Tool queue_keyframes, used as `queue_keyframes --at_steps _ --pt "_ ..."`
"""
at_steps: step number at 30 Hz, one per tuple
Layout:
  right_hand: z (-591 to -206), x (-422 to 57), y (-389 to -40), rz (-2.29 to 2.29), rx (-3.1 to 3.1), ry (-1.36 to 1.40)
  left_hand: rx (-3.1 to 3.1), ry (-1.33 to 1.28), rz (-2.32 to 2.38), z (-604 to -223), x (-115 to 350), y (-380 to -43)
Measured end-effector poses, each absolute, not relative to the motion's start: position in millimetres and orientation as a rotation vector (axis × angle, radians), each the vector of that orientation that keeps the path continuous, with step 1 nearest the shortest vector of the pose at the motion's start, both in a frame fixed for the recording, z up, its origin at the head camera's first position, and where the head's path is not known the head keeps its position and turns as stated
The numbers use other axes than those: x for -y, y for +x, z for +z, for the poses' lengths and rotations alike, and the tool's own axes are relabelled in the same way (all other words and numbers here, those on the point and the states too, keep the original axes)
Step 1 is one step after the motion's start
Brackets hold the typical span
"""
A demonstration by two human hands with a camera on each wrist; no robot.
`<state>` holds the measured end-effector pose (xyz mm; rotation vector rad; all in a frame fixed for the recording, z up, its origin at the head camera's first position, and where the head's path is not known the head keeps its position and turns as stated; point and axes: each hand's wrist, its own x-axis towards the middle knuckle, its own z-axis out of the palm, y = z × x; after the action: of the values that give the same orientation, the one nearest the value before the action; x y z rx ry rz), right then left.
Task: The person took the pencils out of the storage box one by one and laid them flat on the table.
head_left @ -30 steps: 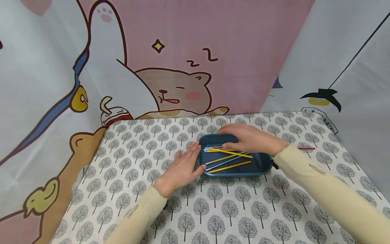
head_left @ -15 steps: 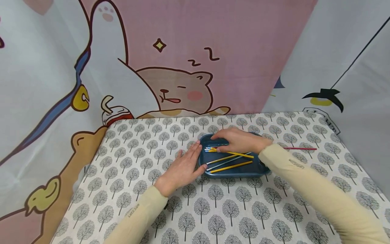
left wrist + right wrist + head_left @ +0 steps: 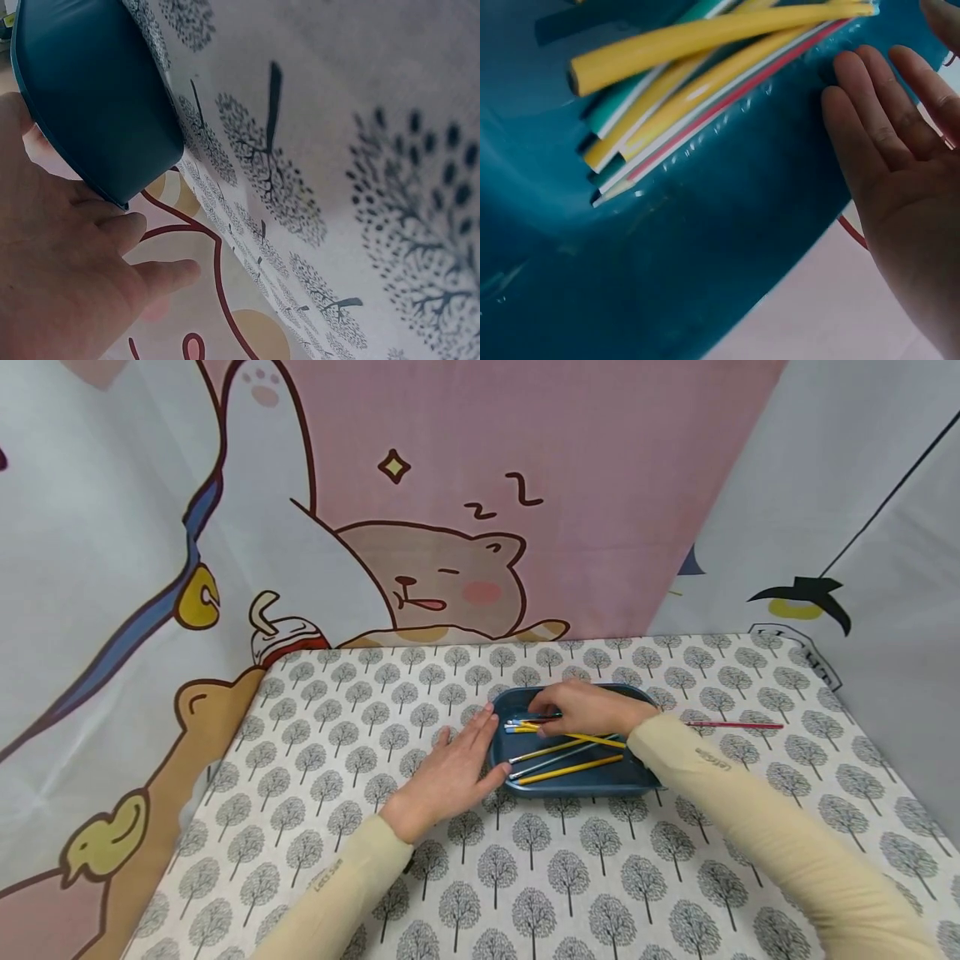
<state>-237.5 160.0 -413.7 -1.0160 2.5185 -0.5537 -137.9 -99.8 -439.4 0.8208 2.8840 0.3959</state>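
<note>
A dark blue-green tray point(image 3: 577, 787) holds several slim pencil-like sticks point(image 3: 570, 768), yellow, green and red, some with silver or pale ends at the left. My left hand point(image 3: 450, 781) rests against the tray's left end, fingers along the rim and thumb at the front corner. In the left wrist view, those fingers lie over the rim beside the tray wall point(image 3: 105, 97). My right hand point(image 3: 581, 708) is over the back half of the tray, its fingertips near the crossed sticks. In the right wrist view, its fingers point(image 3: 870, 127) are extended beside the pile, and the thumb is mostly out of sight.
A long thin red stick point(image 3: 738, 725) lies on the tree-print tablecloth point(image 3: 562, 877) right of the tray, partly covered by the right sleeve point(image 3: 720, 777). A cartoon-print curtain point(image 3: 600, 485) rises behind the table's far edge.
My right hand has moved left and lower over the tray, its fingers bending more. The withdrawn sleeve uncovers more of the red stick on the cloth. The left hand stays in place.
</note>
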Motion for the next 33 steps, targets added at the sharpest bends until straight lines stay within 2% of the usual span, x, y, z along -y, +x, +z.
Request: queue_keyframes --at_steps 18,33 --pt "-438.6 -154.9 -235.8 -0.424 -2.611 -1.182 -2.879 0.828 0.387 -440.1 100.4 -139.3" --pt "-437.7 -154.5 -233.1 -0.498 -2.641 -1.207 -2.889 0.828 0.403 -441.6 100.5 -138.6"
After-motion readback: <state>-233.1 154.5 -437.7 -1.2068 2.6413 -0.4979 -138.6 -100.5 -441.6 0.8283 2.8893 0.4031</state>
